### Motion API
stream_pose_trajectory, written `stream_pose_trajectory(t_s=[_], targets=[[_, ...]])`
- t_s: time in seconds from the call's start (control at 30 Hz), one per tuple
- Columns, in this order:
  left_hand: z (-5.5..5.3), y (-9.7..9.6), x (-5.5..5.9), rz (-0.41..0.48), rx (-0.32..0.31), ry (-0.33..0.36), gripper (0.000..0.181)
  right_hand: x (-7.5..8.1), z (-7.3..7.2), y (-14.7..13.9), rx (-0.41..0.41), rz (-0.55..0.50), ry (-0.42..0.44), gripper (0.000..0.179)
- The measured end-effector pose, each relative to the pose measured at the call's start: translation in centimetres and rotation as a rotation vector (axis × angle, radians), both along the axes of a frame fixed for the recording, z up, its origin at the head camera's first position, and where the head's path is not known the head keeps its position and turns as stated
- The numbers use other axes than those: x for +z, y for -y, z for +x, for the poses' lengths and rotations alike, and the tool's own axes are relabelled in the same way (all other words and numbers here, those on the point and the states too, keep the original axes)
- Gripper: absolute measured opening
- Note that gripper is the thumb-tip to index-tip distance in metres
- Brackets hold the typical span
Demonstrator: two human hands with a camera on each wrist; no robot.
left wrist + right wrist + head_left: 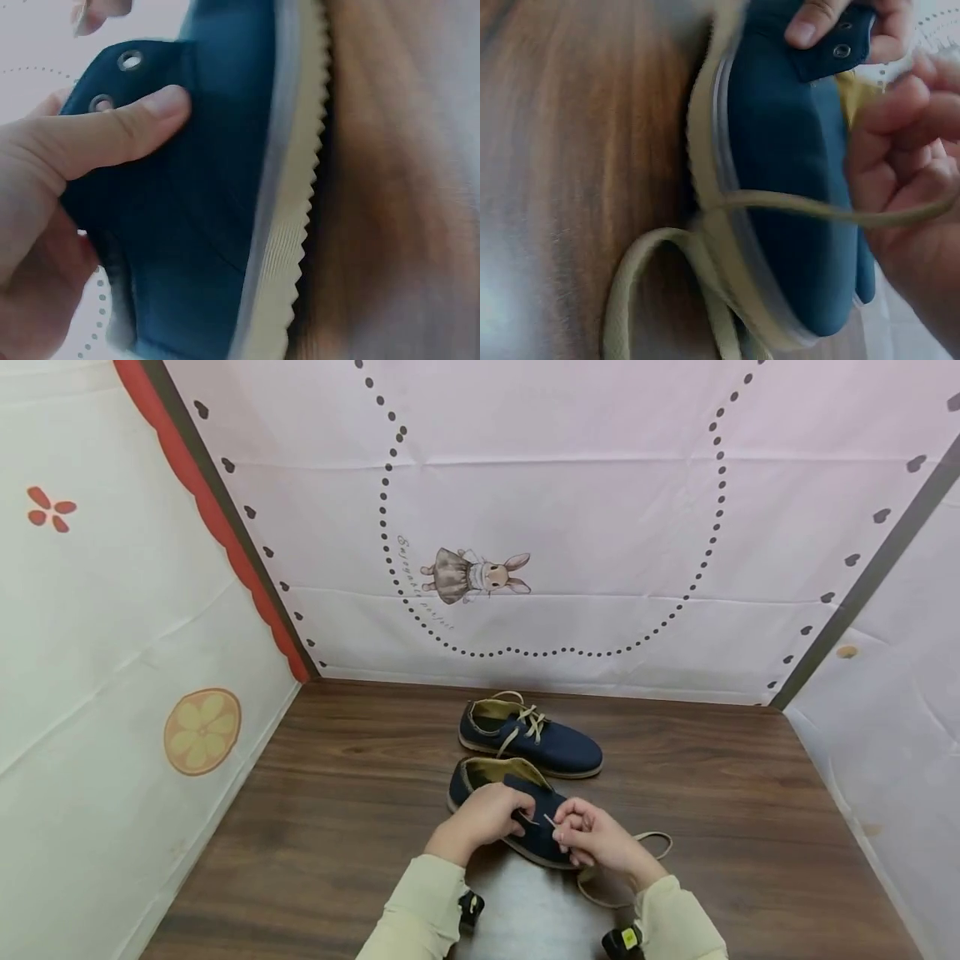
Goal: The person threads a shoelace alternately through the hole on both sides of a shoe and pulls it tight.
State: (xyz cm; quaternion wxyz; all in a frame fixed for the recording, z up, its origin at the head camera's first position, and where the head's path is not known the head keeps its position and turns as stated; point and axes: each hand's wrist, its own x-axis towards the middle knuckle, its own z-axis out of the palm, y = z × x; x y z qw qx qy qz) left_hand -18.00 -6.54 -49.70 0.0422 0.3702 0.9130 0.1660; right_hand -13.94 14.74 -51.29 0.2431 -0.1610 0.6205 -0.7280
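Observation:
A navy canvas shoe (542, 847) with a cream, ridged sole (281, 255) stands on the wooden surface, toe to the right. My left hand (489, 814) pinches its side eyelet flap (165, 66), the thumb lying on the outer face below two metal eyelets and the other fingers behind. Above the toe, my right hand (596, 837) holds a flat beige shoelace (780, 201) between thumb and fingers, with a short pale end (550, 819) pointing toward the flap. The lace trails across the toe and loops down beside the sole. No lace shows in the visible eyelets.
Just behind is a matching navy shoe (566, 748) with beige laces threaded and its ends loose. Brown wood-grain flooring (337, 827) surrounds both shoes. Printed white cloth walls (600, 560) rise at the back, left and right.

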Motion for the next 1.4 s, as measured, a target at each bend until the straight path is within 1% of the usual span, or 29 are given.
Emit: stream_pose_trajectory(t_s=[0.07, 0.13, 0.2, 0.3, 0.4, 0.47, 0.57, 0.73, 0.8, 0.87, 0.9, 0.97, 1.07, 1.2, 1.23, 1.3, 1.33, 1.4], targets=[[-0.5, 0.1, 0.4, 0.005, 0.013, 0.103, 0.021, -0.1, 0.5, 0.4, 0.0, 0.058, 0.02, 0.022], [-0.8, 0.1, 0.6, 0.02, 0.03, 0.195, 0.019, -0.2, 1.0, 1.0, -0.042, 0.133, 0.037, 0.026], [-1.1, 0.2, 0.7, 0.042, 0.049, 0.262, 0.017, -0.3, 1.5, 1.8, -0.096, 0.231, 0.046, 0.024], [-1.4, 0.2, 0.7, 0.098, 0.065, 0.34, 0.016, -0.5, 2.0, 3.1, -0.176, 0.341, 0.054, 0.021], [-1.5, 0.2, 0.6, 0.144, 0.063, 0.38, 0.014, -0.6, 2.1, 4.1, -0.27, 0.385, 0.081, 0.02], [-1.5, 0.3, 0.4, 0.155, 0.058, 0.378, 0.014, -0.6, 2.1, 4.5, -0.319, 0.397, 0.094, 0.02], [-1.4, 0.5, 0.0, 0.178, 0.062, 0.371, 0.015, -0.6, 2.2, 5.1, -0.363, 0.401, 0.095, 0.02], [-1.1, 0.7, -0.4, 0.241, 0.105, 0.383, 0.018, -0.8, 2.2, 5.8, -0.45, 0.387, 0.07, 0.022], [-1.0, 0.8, -0.4, 0.257, 0.12, 0.387, 0.018, -0.9, 2.1, 6.0, -0.464, 0.39, 0.06, 0.026], [-0.8, 0.8, -0.4, 0.269, 0.128, 0.387, 0.017, -0.9, 1.8, 5.9, -0.438, 0.395, 0.062, 0.032], [-0.8, 0.8, -0.4, 0.277, 0.13, 0.386, 0.017, -0.8, 1.6, 5.8, -0.415, 0.403, 0.054, 0.035], [-0.7, 0.8, -0.5, 0.282, 0.127, 0.362, 0.015, -0.5, 1.1, 5.5, -0.351, 0.42, 0.026, 0.039], [-0.5, 0.8, -0.8, 0.28, 0.121, 0.313, 0.014, -0.3, 0.5, 4.9, -0.267, 0.419, 0.008, 0.034], [-0.4, 0.9, -1.0, 0.281, 0.105, 0.25, 0.013, 0.0, 0.2, 3.9, -0.196, 0.372, 0.06, 0.029], [-0.3, 0.9, -1.1, 0.285, 0.102, 0.239, 0.013, 0.1, 0.1, 3.7, -0.188, 0.367, 0.061, 0.028], [-0.3, 0.9, -1.2, 0.299, 0.097, 0.227, 0.012, 0.4, -0.1, 3.4, -0.202, 0.383, 0.024, 0.025], [-0.3, 0.8, -1.2, 0.304, 0.096, 0.224, 0.012, 0.6, -0.2, 3.4, -0.223, 0.402, -0.005, 0.023], [-0.3, 0.8, -1.3, 0.305, 0.096, 0.22, 0.012, 1.2, -0.7, 3.4, -0.283, 0.403, -0.036, 0.019]])
